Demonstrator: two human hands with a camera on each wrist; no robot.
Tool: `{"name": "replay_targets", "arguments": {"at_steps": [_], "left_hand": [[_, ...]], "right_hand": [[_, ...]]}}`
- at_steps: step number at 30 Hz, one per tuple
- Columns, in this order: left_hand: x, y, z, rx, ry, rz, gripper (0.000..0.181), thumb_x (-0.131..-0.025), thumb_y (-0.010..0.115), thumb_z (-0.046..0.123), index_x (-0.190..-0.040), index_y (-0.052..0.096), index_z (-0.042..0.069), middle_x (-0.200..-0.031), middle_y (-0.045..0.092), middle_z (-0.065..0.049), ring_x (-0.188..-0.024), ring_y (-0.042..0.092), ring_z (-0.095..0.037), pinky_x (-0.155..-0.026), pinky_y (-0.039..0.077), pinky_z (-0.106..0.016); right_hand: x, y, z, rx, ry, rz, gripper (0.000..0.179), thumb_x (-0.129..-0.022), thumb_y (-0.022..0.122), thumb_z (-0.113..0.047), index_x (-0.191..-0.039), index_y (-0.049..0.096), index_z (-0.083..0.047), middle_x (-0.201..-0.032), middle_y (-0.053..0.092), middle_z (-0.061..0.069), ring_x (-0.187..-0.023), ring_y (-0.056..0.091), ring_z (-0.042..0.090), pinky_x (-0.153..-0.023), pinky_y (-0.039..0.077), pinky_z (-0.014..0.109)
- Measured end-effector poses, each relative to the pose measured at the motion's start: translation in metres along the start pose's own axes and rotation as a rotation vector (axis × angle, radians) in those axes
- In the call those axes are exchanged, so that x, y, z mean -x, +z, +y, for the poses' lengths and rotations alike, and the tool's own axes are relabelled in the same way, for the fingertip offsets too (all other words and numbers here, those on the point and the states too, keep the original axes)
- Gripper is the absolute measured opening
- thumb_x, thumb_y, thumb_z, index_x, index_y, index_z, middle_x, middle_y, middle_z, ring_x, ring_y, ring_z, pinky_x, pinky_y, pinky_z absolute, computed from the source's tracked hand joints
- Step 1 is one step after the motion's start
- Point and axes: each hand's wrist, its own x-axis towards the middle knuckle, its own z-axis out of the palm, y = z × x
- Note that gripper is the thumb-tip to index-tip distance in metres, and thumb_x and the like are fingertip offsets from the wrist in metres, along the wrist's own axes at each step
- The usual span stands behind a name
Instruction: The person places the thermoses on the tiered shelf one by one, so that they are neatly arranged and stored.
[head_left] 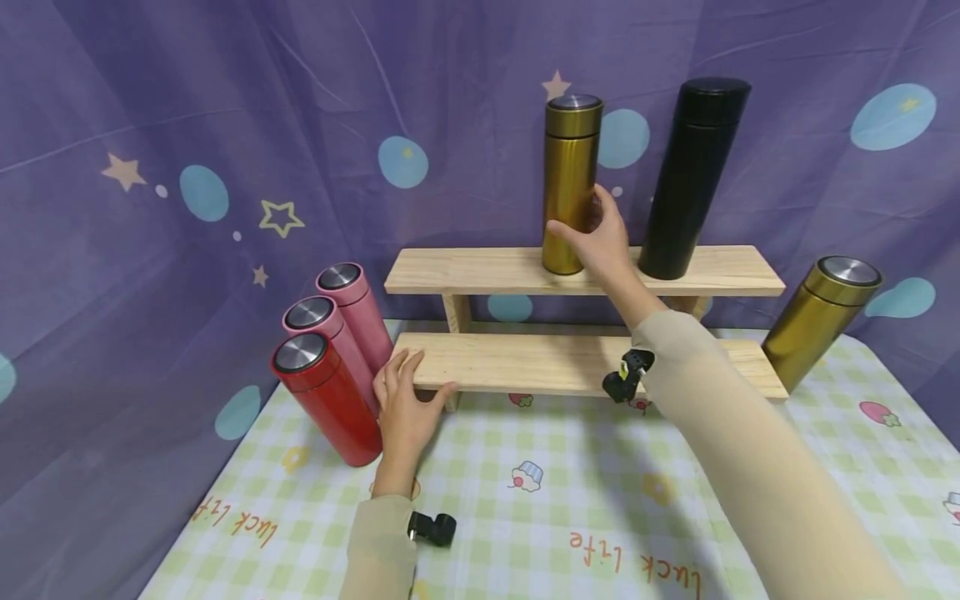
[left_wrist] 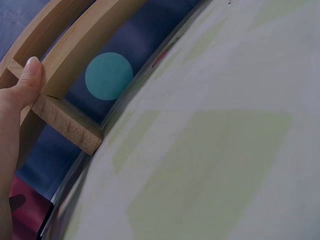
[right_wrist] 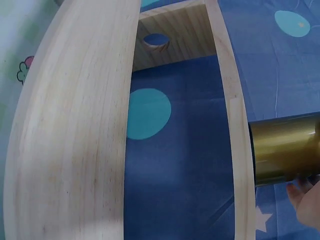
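My right hand [head_left: 603,242] grips a gold thermos [head_left: 570,167] that stands upright on the upper tier of a two-tier wooden shelf [head_left: 465,271]. In the right wrist view, the lower part of this gold thermos [right_wrist: 282,150] shows at the right edge, with my fingertips against it. To its right on the same tier stands a taller black thermos [head_left: 693,179]. My left hand [head_left: 408,408] holds the left front corner of the lower tier [head_left: 517,362]. Its thumb [left_wrist: 31,75] presses the front edge in the left wrist view; the other fingers are hidden there.
Left of the shelf, a red thermos [head_left: 330,400] and two pink thermoses [head_left: 363,312] stand close together beside my left hand. Another gold thermos [head_left: 821,321] stands by the shelf's right end. A checked cloth [head_left: 525,517] covers the table; a purple curtain [head_left: 465,83] hangs behind.
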Motion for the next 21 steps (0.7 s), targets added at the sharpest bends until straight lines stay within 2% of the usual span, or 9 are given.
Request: {"name": "replay_targets", "arguments": {"at_steps": [8,11,15,21], "left_hand": [[0.0,0.001,0.0,0.003,0.005,0.007,0.079,-0.077,0.078,0.059,-0.143,0.051,0.024,-0.154,0.032,0.003,-0.143,0.019,-0.022,-0.092,0.041,-0.065],[0.0,0.0,0.0,0.004,0.007,0.009,0.079,-0.077,0.077,0.059,-0.142,0.051,0.024,-0.154,0.032,0.003,-0.143,0.019,-0.022,-0.091,0.041,-0.065],[0.0,-0.001,0.001,0.004,0.008,0.014,0.079,-0.077,0.077,0.059,-0.142,0.052,0.024,-0.153,0.032,0.003,-0.142,0.02,-0.022,-0.09,0.041,-0.065],[0.001,0.0,0.001,0.007,0.016,0.027,0.078,-0.076,0.079,0.058,-0.141,0.053,0.023,-0.153,0.034,0.002,-0.142,0.021,-0.024,-0.089,0.042,-0.066]], "right_hand": [[0.016,-0.009,-0.002,-0.028,0.004,0.016,0.081,-0.087,0.078,-0.026,-0.154,0.033,-0.014,-0.145,0.047,0.011,-0.133,0.046,0.023,-0.109,0.038,0.038],[0.022,-0.013,-0.003,-0.06,-0.008,0.031,0.078,-0.088,0.077,-0.023,-0.153,0.035,-0.013,-0.144,0.049,0.011,-0.132,0.047,0.023,-0.109,0.037,0.038],[0.03,-0.018,-0.005,-0.116,-0.04,0.035,0.074,-0.088,0.076,-0.017,-0.151,0.038,-0.008,-0.142,0.051,0.013,-0.132,0.049,0.023,-0.11,0.036,0.039],[0.045,-0.026,-0.007,-0.164,-0.091,0.021,0.07,-0.089,0.075,-0.016,-0.149,0.041,-0.01,-0.142,0.052,0.013,-0.132,0.049,0.022,-0.111,0.035,0.038]]}}
